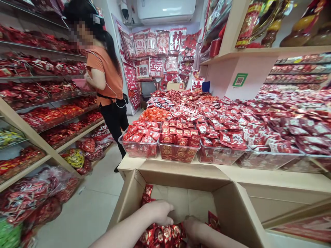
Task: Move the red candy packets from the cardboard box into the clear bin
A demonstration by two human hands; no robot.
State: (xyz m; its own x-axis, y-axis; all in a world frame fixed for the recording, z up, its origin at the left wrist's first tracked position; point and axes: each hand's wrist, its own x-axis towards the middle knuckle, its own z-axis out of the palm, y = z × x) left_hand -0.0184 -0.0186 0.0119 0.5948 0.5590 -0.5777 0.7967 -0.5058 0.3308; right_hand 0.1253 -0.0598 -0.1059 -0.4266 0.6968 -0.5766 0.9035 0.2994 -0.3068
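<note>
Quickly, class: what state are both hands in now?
Left hand: partly open, over red packets.
Right hand: blurred, at the packets; grip cannot be told.

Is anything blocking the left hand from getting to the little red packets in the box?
No, nothing visible is in the way. The left hand is right by the red packets, inside the cardboard box, and the box's top is open.

The left forearm (126, 229) and the right forearm (216, 237) are seen bare, extended forward and angled inward. The left hand (158, 211) is held back uppermost, two of its digits parted. The right hand (191, 228) is held near it, blurred; neither grip can be judged with confidence.
</note>
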